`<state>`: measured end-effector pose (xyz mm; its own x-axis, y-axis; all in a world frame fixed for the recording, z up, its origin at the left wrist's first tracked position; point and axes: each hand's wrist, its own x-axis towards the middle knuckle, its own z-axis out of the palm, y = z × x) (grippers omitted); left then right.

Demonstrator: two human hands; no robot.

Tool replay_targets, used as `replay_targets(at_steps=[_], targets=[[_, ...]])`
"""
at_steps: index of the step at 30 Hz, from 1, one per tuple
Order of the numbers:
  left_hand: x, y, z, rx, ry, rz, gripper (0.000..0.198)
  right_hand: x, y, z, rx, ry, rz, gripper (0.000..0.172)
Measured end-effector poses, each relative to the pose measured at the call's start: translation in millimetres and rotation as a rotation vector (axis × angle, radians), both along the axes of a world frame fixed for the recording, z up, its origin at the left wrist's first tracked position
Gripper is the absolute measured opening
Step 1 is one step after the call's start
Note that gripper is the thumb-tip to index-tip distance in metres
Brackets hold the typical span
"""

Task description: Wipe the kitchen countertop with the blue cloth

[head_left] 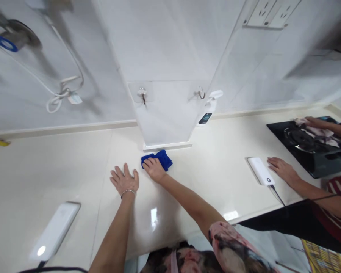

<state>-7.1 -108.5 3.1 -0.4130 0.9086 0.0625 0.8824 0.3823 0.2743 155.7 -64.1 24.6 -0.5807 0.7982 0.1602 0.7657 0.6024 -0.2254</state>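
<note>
A blue cloth (165, 160) lies bunched on the white countertop (199, 185), close to the foot of the wall pillar. My right hand (154, 169) presses down on its left part, with the fingers curled over the fabric. Left of the cloth, my left hand (125, 181) rests flat on the counter, fingers spread, holding nothing. A thin bracelet circles that wrist. A small gap separates my two hands.
A white power bank (55, 229) with a cable lies at left; another power bank (260, 171) is at right. Beside it rests a co-worker's hand (284, 170); their other hand holds a pale cloth (321, 132) on the black gas stove (315, 159). A white bottle (208, 108) stands behind the pillar (167, 117).
</note>
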Motion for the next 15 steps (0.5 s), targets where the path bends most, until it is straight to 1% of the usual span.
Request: replay_targets(at_steps=[3, 5, 7, 8, 10, 12, 13, 15], targets=[[0, 0, 1.3, 0.005, -0.018, -0.002, 0.069, 11, -14, 3.8, -0.051, 0.05, -0.204, 0.031], [0, -1, 2.2, 0.02, -0.037, -0.005, 0.07, 26, -13, 15.6, -0.097, 0.067, -0.312, 0.031], [1, -2, 3.0, 0.022, -0.06, -0.001, 0.07, 41, -7, 36.1, -0.093, 0.072, -0.356, 0.033], [1, -3, 3.2, 0.019, -0.07, 0.001, 0.069, 48, -4, 48.3, -0.075, 0.114, -0.373, 0.035], [1, -3, 3.2, 0.016, -0.08, 0.002, 0.069, 60, -2, 72.1, -0.042, 0.307, -0.426, 0.039], [0, -4, 2.7, 0.013, -0.08, 0.004, 0.069, 73, -5, 87.9, -0.028, 0.549, -0.496, 0.044], [0, -4, 2.2, 0.01, -0.077, 0.004, 0.069, 80, -9, 90.8, -0.034, 0.629, -0.536, 0.048], [-1, -4, 1.4, -0.002, -0.073, 0.007, 0.069, 94, -19, 85.5, -0.067, 0.648, -0.626, 0.058]])
